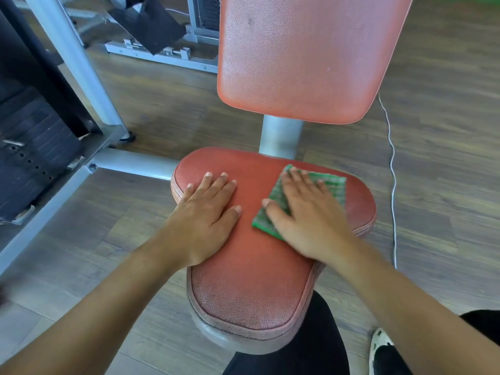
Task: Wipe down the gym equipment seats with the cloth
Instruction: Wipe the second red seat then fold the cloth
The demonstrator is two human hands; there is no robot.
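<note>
A red padded seat (pixel 251 280) on a grey metal post fills the middle of the view, with a red backrest (pixel 300 55) rising behind it. A folded green checked cloth (pixel 335 185) lies on the seat's right half. My right hand (pixel 305 212) presses flat on the cloth with straight, spread fingers. My left hand (pixel 208 212) rests flat on the seat's left half, fingers straight, holding nothing.
A grey machine frame (pixel 81 77) and a dark weight stack (pixel 29 147) stand at the left. A white cable (pixel 392 171) runs along the wooden floor on the right. My dark trouser leg (pixel 305 353) and a shoe (pixel 381 345) are at the bottom.
</note>
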